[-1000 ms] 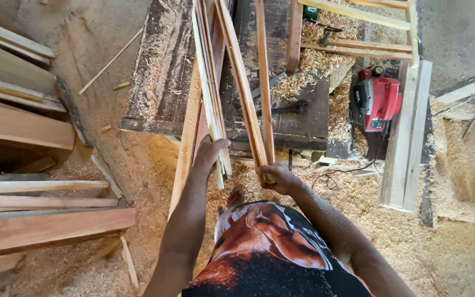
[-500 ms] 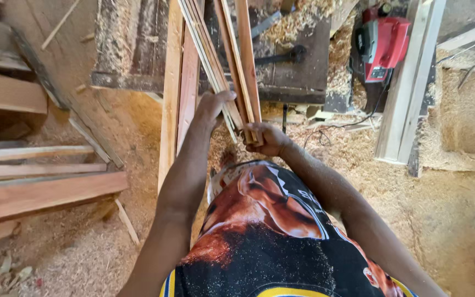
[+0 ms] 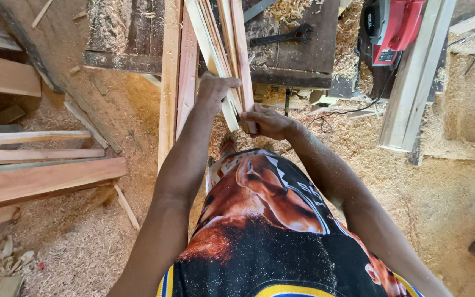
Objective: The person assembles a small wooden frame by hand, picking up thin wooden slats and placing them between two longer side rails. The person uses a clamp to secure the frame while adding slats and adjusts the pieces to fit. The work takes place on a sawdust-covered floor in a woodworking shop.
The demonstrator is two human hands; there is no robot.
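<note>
Wood strips [image 3: 232, 49] pale, matt; red glossy-plastic planer [image 3: 394, 27].

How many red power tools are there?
1. The red power tool sits at the top right, on sawdust beside the dark workbench, right of the black wrench. Others may be hidden beyond the picture's edges or under sawdust.

Single view only, head-mounted cam, looking steeply down along wearer's own torso and both forearms. Faces fwd/down toward workbench [image 3: 303, 49] at frame top; sawdust floor [image 3: 441, 187] fills lower and side areas. Close range: left hand [image 3: 215, 91] and right hand [image 3: 268, 121] sit upper-centre, near the lens, at the wood strips [image 3: 224, 33]. No 2nd view, so no shared area to log.
</note>
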